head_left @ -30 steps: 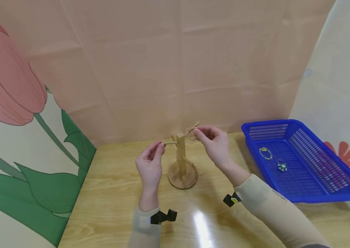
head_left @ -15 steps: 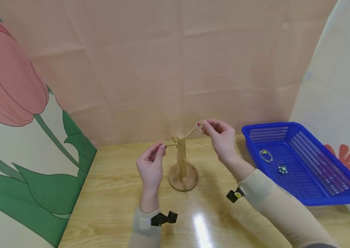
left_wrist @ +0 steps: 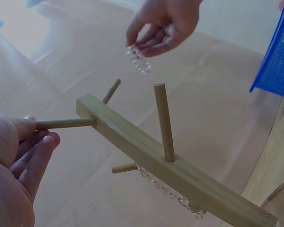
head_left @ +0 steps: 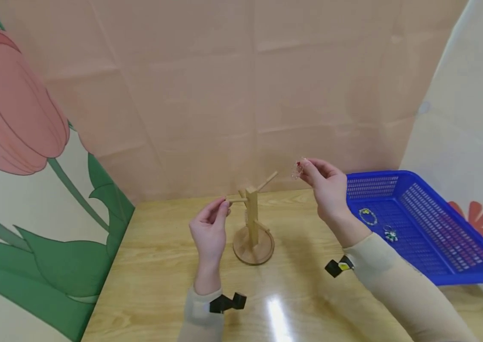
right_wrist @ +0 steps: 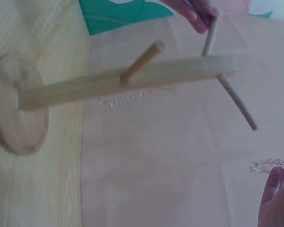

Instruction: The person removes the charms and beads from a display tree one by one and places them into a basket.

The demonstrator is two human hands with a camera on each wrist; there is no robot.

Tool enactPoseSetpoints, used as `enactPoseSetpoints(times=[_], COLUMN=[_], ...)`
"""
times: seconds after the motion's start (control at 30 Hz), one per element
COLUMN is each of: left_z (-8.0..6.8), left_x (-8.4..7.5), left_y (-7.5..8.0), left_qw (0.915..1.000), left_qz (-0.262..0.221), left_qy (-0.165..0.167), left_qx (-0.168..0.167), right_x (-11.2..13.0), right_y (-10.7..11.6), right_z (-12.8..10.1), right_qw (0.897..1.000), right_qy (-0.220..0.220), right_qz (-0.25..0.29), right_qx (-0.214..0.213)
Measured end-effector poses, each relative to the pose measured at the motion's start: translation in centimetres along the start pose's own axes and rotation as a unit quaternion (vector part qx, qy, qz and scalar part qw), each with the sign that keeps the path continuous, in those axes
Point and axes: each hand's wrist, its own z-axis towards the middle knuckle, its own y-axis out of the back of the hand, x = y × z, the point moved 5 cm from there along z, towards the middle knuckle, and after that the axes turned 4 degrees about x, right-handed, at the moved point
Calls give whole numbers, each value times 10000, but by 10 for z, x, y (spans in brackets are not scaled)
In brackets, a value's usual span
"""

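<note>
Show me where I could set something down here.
Bare table shows between the tulip panel and the left hand, and between the wooden stand and blue basket, though the right arm overhangs it. It's crowded at the stand's top: the left hand grips a peg, and the right hand holds a bracelet nearby.

Stand (head_left: 252, 213): bare-looking wood, smooth, matt. Tabletop (head_left: 160, 266): wood-grained, smooth, glossy — reflects light in a bright streak. Basket (head_left: 477, 279): moulded-looking plastic, perforated walls, slight sheen. Held bracelet (left_wrist: 138, 60): clear beads, shiny, glass or plastic — cannot tell which. Backdrop (head_left: 181, 104): matt sheet, creased. Sleeves (head_left: 400, 280): matt cloth.
</note>
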Motion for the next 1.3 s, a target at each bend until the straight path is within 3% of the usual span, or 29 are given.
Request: enactPoseSetpoints(times=[0.33,0.67,0.87,0.97,1.03,1.13,1.3], left_z=[-2,-1,0,0,0,0,0], left_x=[1,2,2,2,2,2,3], left_y=[-6,-7,-6,-6,-5,-5,-2], left_qw=[10000,10000,10000,10000,10000,10000,10000], left_qz=[-48,-69,11,0,13,25,74], left_qy=[-2,-2,4,-10,-29,-48,-61], left_qx=[-11,-9,-24,-17,-13,7,2], right_x=[12,19,23,25,26,26,23], right_y=[71,147,183,200,212,228,246], right_z=[7,13,10,10,9,8,8], right_qw=[9997,9984,9986,9973,9918,9729,9500], right_qy=[3,-104,-150,-344,-571,-928,-1010], right_qz=[178,-172,-179,-556,-1125,-2118,-2919], right_qx=[-188,-537,-475,-341,-203,92,460])
